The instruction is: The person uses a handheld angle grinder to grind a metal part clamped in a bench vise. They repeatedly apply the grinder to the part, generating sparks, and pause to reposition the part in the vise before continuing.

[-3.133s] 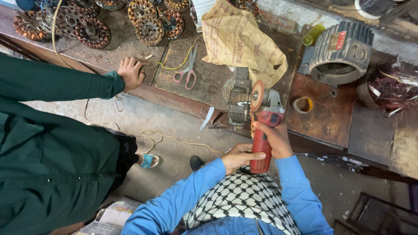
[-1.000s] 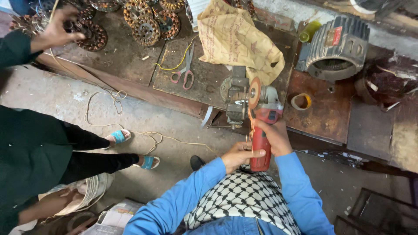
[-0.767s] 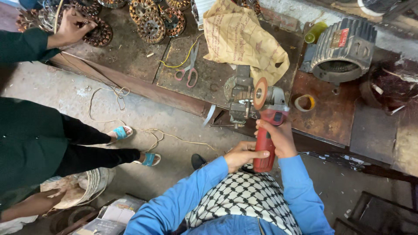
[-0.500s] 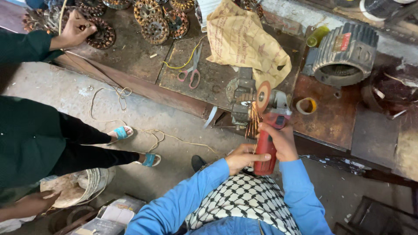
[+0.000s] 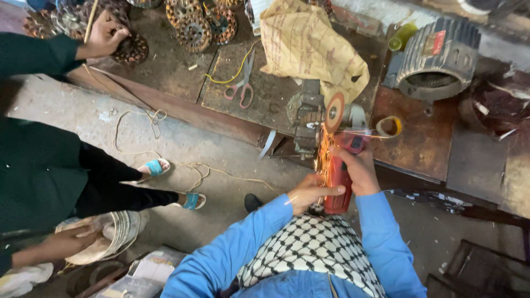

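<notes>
A red angle grinder [image 5: 341, 165] is in both my hands. My right hand [image 5: 359, 170] grips its body near the head. My left hand [image 5: 310, 191] holds the rear of the handle. Its orange disc [image 5: 334, 112] stands on edge against a grey metal vise [image 5: 309, 117] at the bench edge. Orange sparks [image 5: 324, 152] stream down from the disc toward my hands. What the vise clamps is too small to tell.
Another person in dark green stands at left, a hand [image 5: 105, 36] on rusty motor cores [image 5: 193, 27]. On the bench [image 5: 165, 72] lie scissors [image 5: 244, 88], a tan sack [image 5: 306, 44], a tape roll [image 5: 389, 126] and a grey motor housing [image 5: 439, 55]. Cord [image 5: 154, 118] trails on the floor.
Sparks now fly from the disc; earlier there were none. The grinder has shifted slightly toward the vise. The other person's hand moved from the bench edge up to the motor cores.
</notes>
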The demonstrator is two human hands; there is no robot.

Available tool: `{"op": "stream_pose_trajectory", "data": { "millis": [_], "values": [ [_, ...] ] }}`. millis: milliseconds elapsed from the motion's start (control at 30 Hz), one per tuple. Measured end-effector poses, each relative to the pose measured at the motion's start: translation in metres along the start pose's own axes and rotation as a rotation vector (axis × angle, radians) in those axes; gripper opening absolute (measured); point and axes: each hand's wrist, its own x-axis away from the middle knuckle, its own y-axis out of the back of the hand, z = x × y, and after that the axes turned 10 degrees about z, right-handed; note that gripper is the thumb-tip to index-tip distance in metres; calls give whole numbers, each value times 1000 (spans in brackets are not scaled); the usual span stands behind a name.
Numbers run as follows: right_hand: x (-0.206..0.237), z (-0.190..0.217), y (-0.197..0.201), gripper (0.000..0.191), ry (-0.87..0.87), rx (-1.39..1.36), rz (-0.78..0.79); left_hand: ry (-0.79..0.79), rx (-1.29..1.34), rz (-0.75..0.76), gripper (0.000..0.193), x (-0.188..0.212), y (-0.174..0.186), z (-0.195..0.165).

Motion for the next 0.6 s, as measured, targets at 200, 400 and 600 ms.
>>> {"op": "stream_pose_trajectory", "data": {
  "millis": [200, 400, 600],
  "values": [
    [0, -4, -1, 30, 57, -4, 19, -62, 198, 79, 54, 1, 1, -4],
    [15, 5, -7, 32, -22, -41, 26, -1, 246, 102, 64, 11, -3, -1],
    [57, 14, -7, 32, -75, -127, -77, -100, -29, 160, 61, 27, -18, 1]
  ]
}}
